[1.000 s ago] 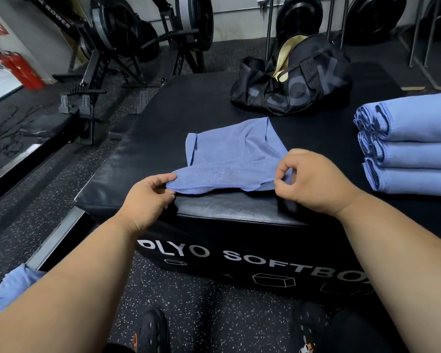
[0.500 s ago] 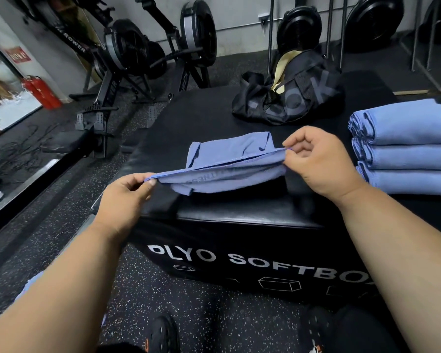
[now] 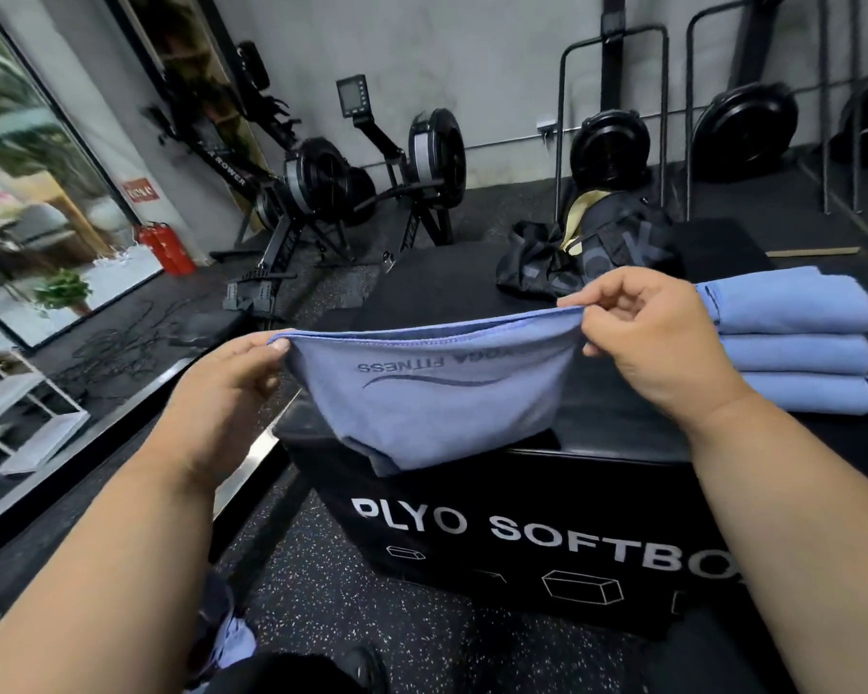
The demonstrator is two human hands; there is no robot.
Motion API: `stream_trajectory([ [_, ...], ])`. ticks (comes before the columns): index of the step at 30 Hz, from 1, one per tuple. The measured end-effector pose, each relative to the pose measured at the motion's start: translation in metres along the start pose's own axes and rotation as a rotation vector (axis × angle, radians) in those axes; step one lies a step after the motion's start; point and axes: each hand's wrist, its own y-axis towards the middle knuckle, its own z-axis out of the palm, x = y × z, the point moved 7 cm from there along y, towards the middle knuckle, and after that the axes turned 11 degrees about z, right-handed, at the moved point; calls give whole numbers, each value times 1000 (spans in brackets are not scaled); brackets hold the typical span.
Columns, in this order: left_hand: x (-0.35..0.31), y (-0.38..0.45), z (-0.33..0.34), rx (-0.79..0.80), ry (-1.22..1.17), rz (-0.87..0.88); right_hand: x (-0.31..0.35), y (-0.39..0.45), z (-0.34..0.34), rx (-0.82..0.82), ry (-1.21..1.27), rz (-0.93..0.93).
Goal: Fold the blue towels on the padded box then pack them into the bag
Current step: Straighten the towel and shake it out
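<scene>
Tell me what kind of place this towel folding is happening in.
Most likely a gym. Rowing machines stand by the wall, weight plates sit on racks behind, and the padded box reads "PLYO SOFTBO", a jump-training box.

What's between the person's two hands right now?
In the head view, a blue towel stretches between the left hand and right hand, each pinching a top corner.

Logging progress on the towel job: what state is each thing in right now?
Held towel: lifted by its top edge, lower end on the padded box.
Left hand: pinching the towel's left corner.
Right hand: pinching the right corner.
Towel stack: three folded, on the box.
Bag: open, on the box.
</scene>
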Motion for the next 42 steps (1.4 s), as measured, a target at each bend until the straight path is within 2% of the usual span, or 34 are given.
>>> stream_trajectory([
  [4,-29,-19,-19,14,-45,-77,29,-16,16,-10,189,55],
  [6,-33,-32,-26,28,3,-112,39,-25,26,11,139,72],
  [9,-42,-49,-42,-62,2,-112,58,-37,27,2,149,68],
  [13,-47,-77,-52,-115,-35,-153,91,-52,35,29,81,-17],
  [17,-60,-90,-59,-98,-108,-85,118,-68,37,11,55,-97],
  [25,-64,-105,-71,-135,-170,-76,111,-94,43,-24,66,-72],
  [31,-46,-120,-74,-255,-282,-251,92,-111,44,-34,44,18],
  [39,-27,-142,-71,-201,-246,-418,66,-117,36,-4,52,179],
  [42,-23,-146,-66,-235,-234,-437,58,-121,38,17,86,227],
])
